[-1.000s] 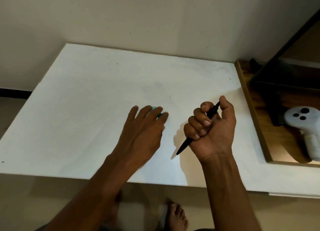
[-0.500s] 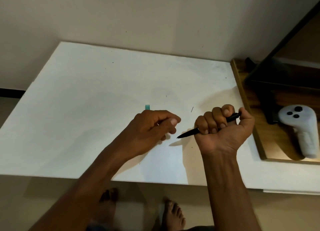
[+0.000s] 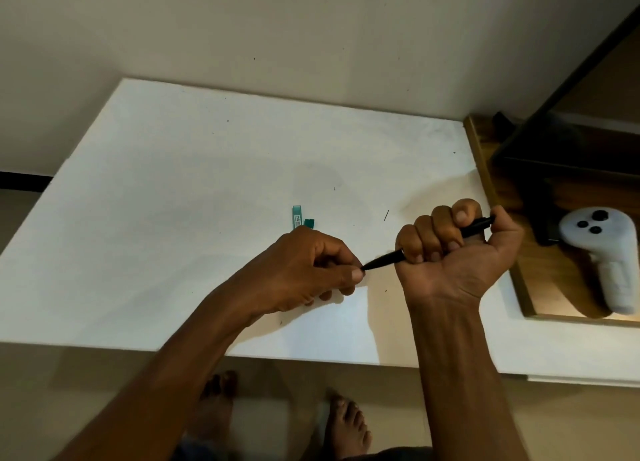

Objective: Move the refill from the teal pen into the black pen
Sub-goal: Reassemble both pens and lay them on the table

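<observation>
Black pen [image 3: 381,261] in both grips.
Right grip [image 3: 457,253] fists it, left grip [image 3: 304,270] pinches its tip; teal pen [image 3: 296,216] just beyond; rightward tray [image 3: 485,170] holds a controller [image 3: 599,253].

Black pen [image 3: 382,261] in right hand [image 3: 453,263], tip in left hand [image 3: 308,273] pinch

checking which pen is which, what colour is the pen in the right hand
Black: the pen in the right hand, head view.
</observation>
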